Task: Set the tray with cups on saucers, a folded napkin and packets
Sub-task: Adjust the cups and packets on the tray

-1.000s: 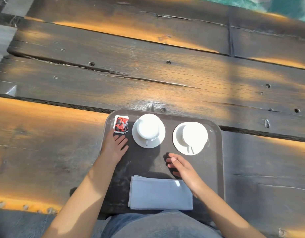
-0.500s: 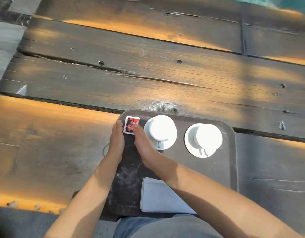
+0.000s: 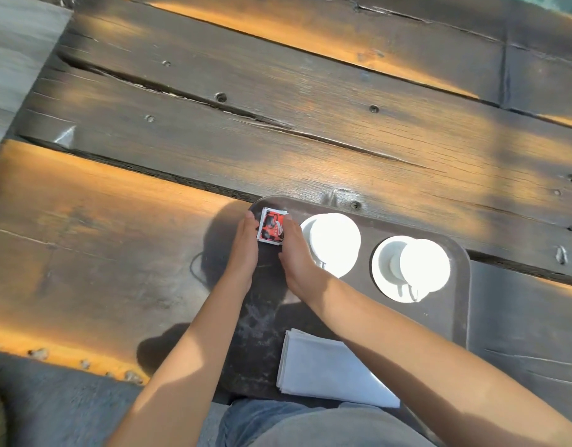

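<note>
A dark brown tray [image 3: 452, 321] lies on the wooden table in front of me. In its far left corner sits a small stack of red-and-white packets [image 3: 271, 228]. My left hand [image 3: 244, 250] presses the stack's left side and my right hand [image 3: 296, 253] presses its right side, fingers straight. Two white cups stand upside down on white saucers: the left cup [image 3: 334, 238] and the right cup [image 3: 424, 264] on its saucer [image 3: 386, 269]. A folded pale napkin [image 3: 323, 372] lies at the tray's near edge, partly under my right forearm.
The table is made of dark, weathered wooden planks [image 3: 278, 124] with cracks, bolt heads and bright sun patches. Its near left edge [image 3: 68, 359] shows rivets. My lap in grey-blue cloth [image 3: 310, 427] is just below the tray. A grey floor strip lies at far left.
My right hand has left the spot near the napkin and crossed to the packets, so both hands now flank the stack. The view has shifted right and closer.
</note>
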